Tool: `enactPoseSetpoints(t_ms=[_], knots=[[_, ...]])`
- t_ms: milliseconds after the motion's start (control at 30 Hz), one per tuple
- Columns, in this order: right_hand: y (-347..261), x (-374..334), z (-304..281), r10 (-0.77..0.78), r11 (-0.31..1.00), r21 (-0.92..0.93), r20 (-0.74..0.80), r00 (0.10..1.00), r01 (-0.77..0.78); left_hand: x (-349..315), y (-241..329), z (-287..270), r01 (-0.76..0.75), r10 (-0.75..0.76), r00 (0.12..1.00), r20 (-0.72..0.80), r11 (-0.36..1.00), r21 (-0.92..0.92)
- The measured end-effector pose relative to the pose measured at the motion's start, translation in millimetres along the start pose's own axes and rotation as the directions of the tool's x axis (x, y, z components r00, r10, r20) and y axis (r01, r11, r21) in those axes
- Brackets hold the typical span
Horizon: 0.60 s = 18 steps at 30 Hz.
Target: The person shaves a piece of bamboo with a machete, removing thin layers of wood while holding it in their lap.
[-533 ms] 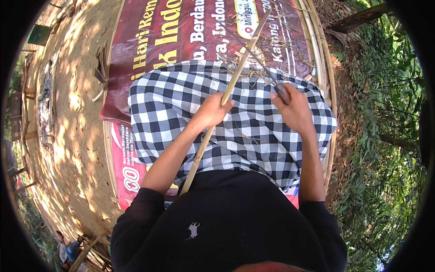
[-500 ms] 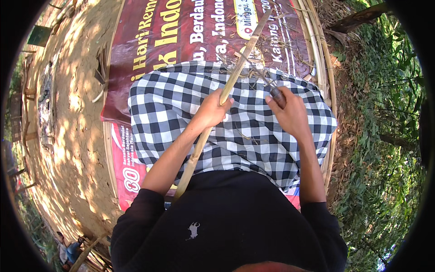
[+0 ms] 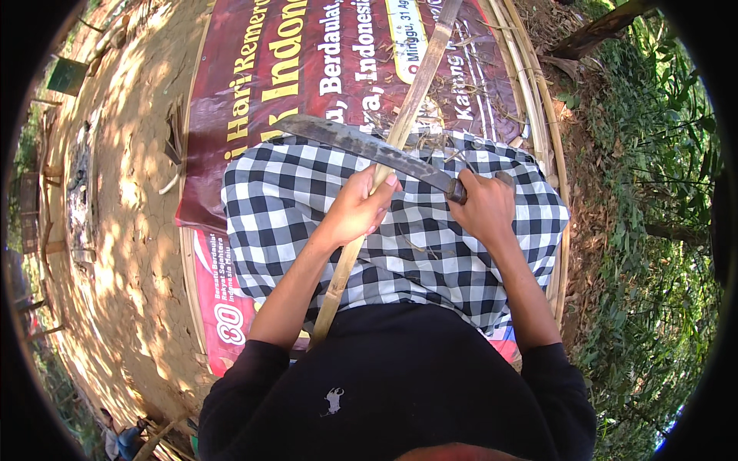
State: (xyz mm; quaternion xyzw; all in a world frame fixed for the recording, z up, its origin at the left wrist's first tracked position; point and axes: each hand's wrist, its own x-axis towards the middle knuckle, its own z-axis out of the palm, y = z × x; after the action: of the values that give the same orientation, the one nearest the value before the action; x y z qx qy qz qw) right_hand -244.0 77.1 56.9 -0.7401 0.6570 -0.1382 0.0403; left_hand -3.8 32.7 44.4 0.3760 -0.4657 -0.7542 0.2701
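My left hand (image 3: 359, 203) is closed around a long, pale bamboo strip (image 3: 417, 86), which slants from beside my waist up to the far edge of the view. In my right hand (image 3: 486, 206) is the dark handle of a machete (image 3: 361, 146). Its broad, dark-stained blade points left and lies across the strip just beyond my left fingers. Whether the edge bites into the bamboo cannot be made out. Both hands are above a black-and-white checked cloth (image 3: 300, 207) spread over my lap.
Beneath me a printed red banner (image 3: 261, 84) covers a bamboo platform with a pole edge (image 3: 530, 84) on the right. Thin shavings (image 3: 484, 92) lie scattered on it. Bare earth (image 3: 138, 215) stretches left; green plants (image 3: 646, 292) grow right. A person (image 3: 127, 439) is at the lower left.
The machete blade has swung into full view, now lying flat across the bamboo strip and pointing left. My right hand has turned with the handle; my left hand keeps its hold.
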Motion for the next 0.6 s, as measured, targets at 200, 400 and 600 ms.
enactPoseSetpoints(t_ms=[200, 400, 600], knots=[[15.6, 0.1, -0.9, -0.104, 0.993, 0.047, -0.055, 0.993, 0.107, -15.8, 5.2, 11.7, -0.021, 0.017, 0.999, 0.052, 0.997, 0.078], [23.7, 10.4, -8.3, 0.086, 0.992, 0.094, -0.057, 0.995, -0.080, -15.1, 11.1, 18.2, -0.055, 0.059, 0.998, -0.016, 0.985, 0.165], [40.8, 19.2, -17.8, 0.019, 0.999, 0.043, -0.068, 0.998, -0.016, -21.4, 11.2, 20.7, -0.020, 0.017, 0.999, 0.047, 0.998, 0.061]])
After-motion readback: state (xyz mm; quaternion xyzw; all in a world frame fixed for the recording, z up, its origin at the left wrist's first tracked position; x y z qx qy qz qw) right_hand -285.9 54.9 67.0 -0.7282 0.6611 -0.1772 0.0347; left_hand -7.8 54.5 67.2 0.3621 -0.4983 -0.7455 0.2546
